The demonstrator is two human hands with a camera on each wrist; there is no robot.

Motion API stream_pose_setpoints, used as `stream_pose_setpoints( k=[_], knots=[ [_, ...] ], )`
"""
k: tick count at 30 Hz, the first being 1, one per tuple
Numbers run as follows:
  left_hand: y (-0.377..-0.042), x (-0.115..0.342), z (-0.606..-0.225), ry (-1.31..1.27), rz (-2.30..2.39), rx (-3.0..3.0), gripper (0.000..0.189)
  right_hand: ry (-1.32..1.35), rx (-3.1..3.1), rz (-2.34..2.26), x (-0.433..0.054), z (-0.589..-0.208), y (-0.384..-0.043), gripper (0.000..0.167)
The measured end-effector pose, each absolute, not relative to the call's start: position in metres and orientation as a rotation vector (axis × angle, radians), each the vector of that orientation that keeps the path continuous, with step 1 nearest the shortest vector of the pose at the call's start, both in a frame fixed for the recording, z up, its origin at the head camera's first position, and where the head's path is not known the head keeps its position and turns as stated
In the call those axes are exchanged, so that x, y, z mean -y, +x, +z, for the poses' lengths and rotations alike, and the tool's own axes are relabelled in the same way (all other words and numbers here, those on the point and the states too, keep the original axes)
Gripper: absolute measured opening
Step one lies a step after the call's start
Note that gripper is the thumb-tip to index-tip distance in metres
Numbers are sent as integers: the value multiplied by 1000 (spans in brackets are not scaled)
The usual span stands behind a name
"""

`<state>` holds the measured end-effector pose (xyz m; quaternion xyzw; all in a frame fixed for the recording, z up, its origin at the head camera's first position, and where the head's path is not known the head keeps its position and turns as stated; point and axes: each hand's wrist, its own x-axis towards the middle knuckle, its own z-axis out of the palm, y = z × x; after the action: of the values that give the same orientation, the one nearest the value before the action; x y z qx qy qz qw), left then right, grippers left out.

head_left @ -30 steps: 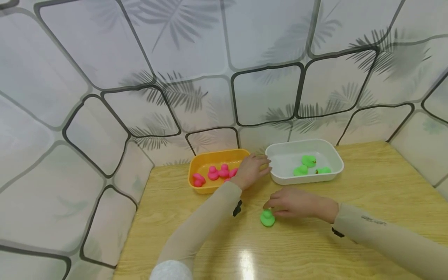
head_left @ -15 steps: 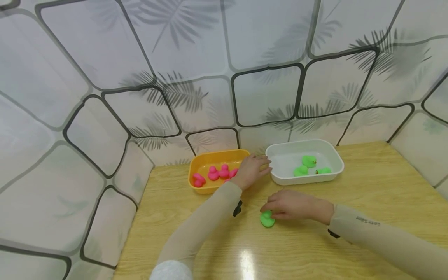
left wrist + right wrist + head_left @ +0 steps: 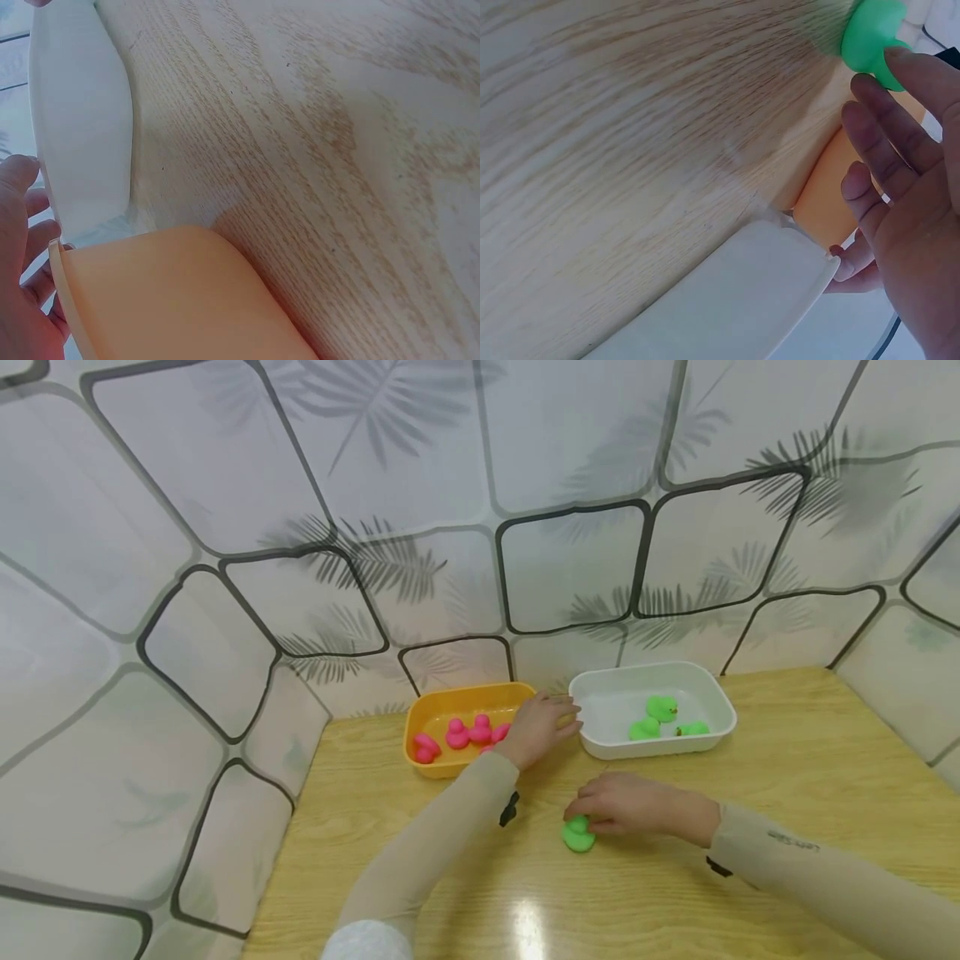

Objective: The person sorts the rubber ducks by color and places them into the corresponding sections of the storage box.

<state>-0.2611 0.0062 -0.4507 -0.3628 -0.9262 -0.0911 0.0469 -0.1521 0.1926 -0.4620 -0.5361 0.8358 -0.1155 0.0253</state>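
A green toy duck point(image 3: 578, 838) stands on the wooden table, its head pinched between the thumb and fingertips of my right hand point(image 3: 637, 803). In the right wrist view the thumb and a finger meet at the duck's head point(image 3: 875, 34). My left hand point(image 3: 536, 728) lies across the right end of an orange tray point(image 3: 441, 703), fingers loosely extended to the left rim of a white tray point(image 3: 602, 693). Several pink ducks point(image 3: 457, 733) lie in the orange tray, partly hidden by that hand. Green ducks point(image 3: 662, 708) lie in the white tray.
Both trays stand side by side at the back of the table point(image 3: 360, 827), near a patterned wall covering point(image 3: 450, 577). The same covering continues along the left and right sides. A bright light reflection point(image 3: 528, 927) shows at the table's front.
My right hand has closed its fingertips onto the green duck's head, and the duck has shifted very slightly to the right. My left hand has stayed in place.
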Motion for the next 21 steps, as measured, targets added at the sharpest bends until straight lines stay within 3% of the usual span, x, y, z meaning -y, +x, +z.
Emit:
stream_pose_setpoints(
  k=[21],
  knots=[
    [-262,-6,-453,-1117,-268,2807,38,-1574,-2596,-546,-234,-440,-156,23]
  ],
)
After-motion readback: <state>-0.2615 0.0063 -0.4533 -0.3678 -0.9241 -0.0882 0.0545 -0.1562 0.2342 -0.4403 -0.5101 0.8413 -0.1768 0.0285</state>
